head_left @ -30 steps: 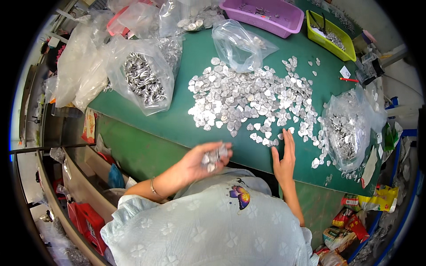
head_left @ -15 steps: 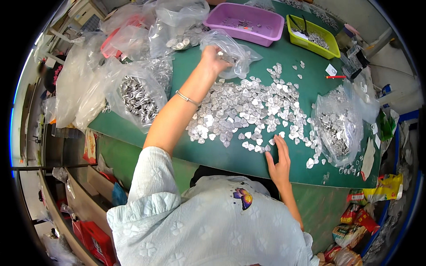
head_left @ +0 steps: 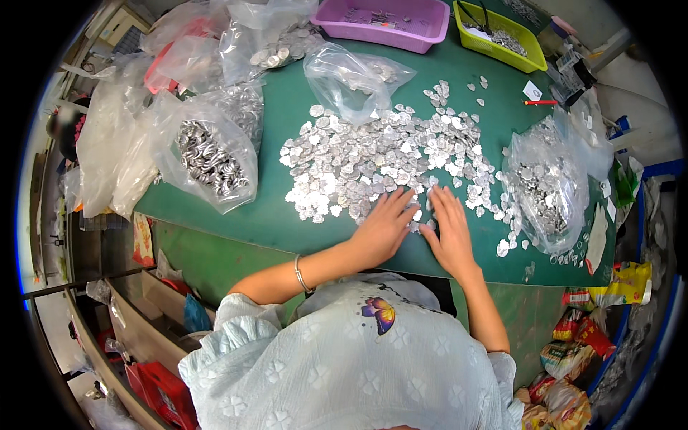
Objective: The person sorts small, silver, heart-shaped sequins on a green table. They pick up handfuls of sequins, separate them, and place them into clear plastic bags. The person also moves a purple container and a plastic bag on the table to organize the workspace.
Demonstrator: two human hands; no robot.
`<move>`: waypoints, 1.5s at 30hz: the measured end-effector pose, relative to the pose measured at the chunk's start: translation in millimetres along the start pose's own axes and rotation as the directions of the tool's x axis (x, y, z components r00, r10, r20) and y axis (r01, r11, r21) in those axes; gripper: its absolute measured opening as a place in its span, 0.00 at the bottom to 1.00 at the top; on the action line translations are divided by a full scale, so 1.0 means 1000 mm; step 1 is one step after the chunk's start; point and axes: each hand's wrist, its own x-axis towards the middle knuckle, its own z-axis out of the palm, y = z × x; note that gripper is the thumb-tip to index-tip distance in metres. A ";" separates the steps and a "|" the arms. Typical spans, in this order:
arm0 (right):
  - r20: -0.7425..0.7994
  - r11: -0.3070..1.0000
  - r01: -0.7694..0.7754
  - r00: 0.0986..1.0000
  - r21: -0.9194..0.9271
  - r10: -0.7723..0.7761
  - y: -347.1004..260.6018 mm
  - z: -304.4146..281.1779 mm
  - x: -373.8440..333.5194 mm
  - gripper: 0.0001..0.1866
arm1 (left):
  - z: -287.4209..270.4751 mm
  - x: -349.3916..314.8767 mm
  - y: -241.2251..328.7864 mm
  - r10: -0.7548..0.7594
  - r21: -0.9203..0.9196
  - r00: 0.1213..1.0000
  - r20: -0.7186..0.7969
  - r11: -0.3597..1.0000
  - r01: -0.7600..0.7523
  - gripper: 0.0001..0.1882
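Small silvery pieces (head_left: 351, 161), many scallop-edged, lay loose on the green surface (head_left: 271, 208) — a broad, overlapping heap, thinner toward the right.

The small flat pieces (head_left: 358, 154) massed at centre are bright silver on a dark green tabletop (head_left: 271, 190). The pale blue shirt (head_left: 308, 390), bottom centre, carries a tone-on-tone, clover-like pattern and 1 butterfly (head_left: 380, 315) in purple, orange and yellow. Along the top, 1 purple basket (head_left: 380, 34) shows, with 1 lime basket (head_left: 491, 49) at upper right. The thin stick (head_left: 540, 102) at upper right is red, the bracelet (head_left: 299, 274) left of centre silver, the crumpled bag (head_left: 195, 314) at lower left blue.
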 end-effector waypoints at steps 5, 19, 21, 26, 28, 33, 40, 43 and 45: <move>0.031 0.985 -0.005 1.000 0.173 -0.001 -0.001 -0.010 -0.016 0.27 | 0.010 -0.016 0.001 0.083 -0.147 0.991 0.106 0.987 -0.067 0.20; 0.012 0.991 -0.014 1.000 -0.135 0.016 0.014 -0.027 -0.021 0.22 | 0.008 0.003 -0.008 0.123 -0.111 0.983 0.137 0.988 -0.108 0.26; -0.029 0.999 -0.052 0.998 0.004 0.052 0.010 -0.028 -0.030 0.25 | 0.003 0.005 -0.001 0.131 -0.095 0.991 0.032 0.987 -0.127 0.24; 0.063 0.996 0.018 0.998 -0.089 -0.012 -0.004 -0.017 -0.032 0.29 | 0.015 0.008 -0.001 0.178 -0.029 0.981 0.076 0.984 -0.176 0.25; 0.084 0.998 -0.003 0.996 -0.063 0.008 -0.003 -0.016 -0.045 0.29 | 0.011 0.003 -0.003 0.181 -0.009 0.977 0.114 0.983 -0.181 0.24; 0.004 0.996 -0.044 0.999 0.071 0.044 -0.010 -0.017 -0.049 0.28 | 0.004 0.005 -0.007 0.175 -0.077 0.983 0.056 0.982 -0.170 0.23; 0.113 0.997 0.036 0.993 -0.073 -0.027 -0.009 -0.009 -0.055 0.30 | -0.003 0.012 -0.014 0.157 0.005 0.981 0.110 0.987 -0.158 0.28; 0.073 0.999 0.025 0.997 -0.028 -0.023 -0.013 -0.009 -0.055 0.30 | -0.005 0.008 -0.015 0.105 -0.026 0.993 0.048 0.994 -0.104 0.26; 0.068 0.999 0.025 0.997 -0.036 -0.023 -0.020 -0.008 -0.045 0.29 | -0.006 0.008 -0.009 0.072 -0.082 0.997 -0.009 0.994 -0.072 0.25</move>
